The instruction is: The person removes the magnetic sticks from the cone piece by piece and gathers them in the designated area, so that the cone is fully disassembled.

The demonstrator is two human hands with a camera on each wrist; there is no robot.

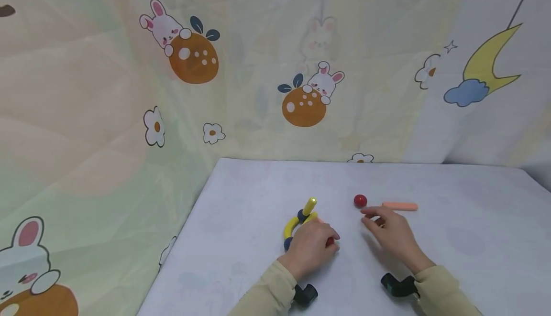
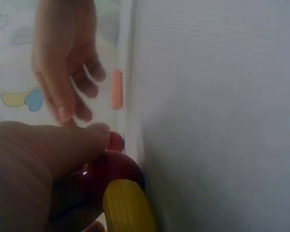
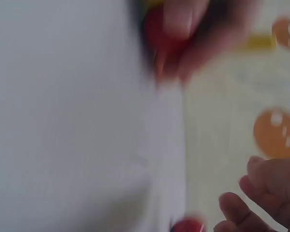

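Note:
My left hand (image 1: pixel 311 246) grips a red ball (image 2: pixel 111 171) between thumb and fingers. This ball adjoins a yellow piece (image 2: pixel 129 208) in the left wrist view. Around the same hand shows a toy structure of yellow curved tubes (image 1: pixel 289 228), dark blue balls (image 1: pixel 303 216) and an upright yellow stick (image 1: pixel 309 206); the hand hides part of it. My right hand (image 1: pixel 393 234) hovers with loosely bent fingers and nothing visible in its grasp. Just beyond its fingertips lies a loose red ball (image 1: pixel 360 201). An orange stick (image 1: pixel 400 206) lies behind that hand. The right wrist view is blurred.
A white table (image 1: pixel 473 244) carries everything, its far edge against a printed cloth (image 1: pixel 258 43) with rabbits and flowers. Black devices sit at the left wrist (image 1: pixel 306 295) and the right wrist (image 1: pixel 398 285), below the hands.

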